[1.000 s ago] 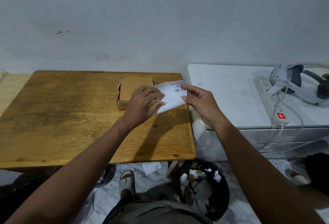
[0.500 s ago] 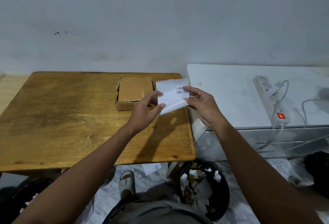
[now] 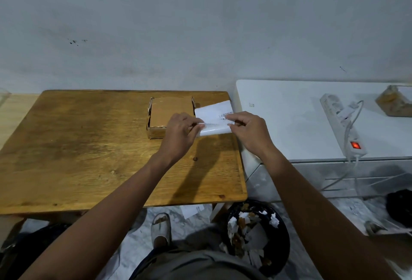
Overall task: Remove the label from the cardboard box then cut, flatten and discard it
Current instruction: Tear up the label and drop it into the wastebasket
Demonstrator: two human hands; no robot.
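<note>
You hold the label (image 3: 215, 119) between both hands, above the far right corner of the wooden table (image 3: 89, 152). Your left hand (image 3: 180, 135) pinches the label's left edge, thumb and fingertips pressed together on the paper. Your right hand (image 3: 249, 132) pinches its right edge, near the printed barcode, with the other fingers curled loosely. The white sheet spans the gap between your two pinches, with its upper part sticking out beyond your fingers and its lower edge showing below them.

The cardboard box (image 3: 170, 116) sits on the table just left of the label, its brown top bare, and your left hand covers its near right corner. Whether the label touches the box, you cannot tell from this view.

To your right stands a white cabinet (image 3: 285, 119) carrying a power strip (image 3: 343, 123) with a lit red switch. Below the table's near right corner, on the floor, a black bin (image 3: 278, 246) holds scraps of paper and cardboard. A sandalled foot (image 3: 161, 227) shows under the table edge.
</note>
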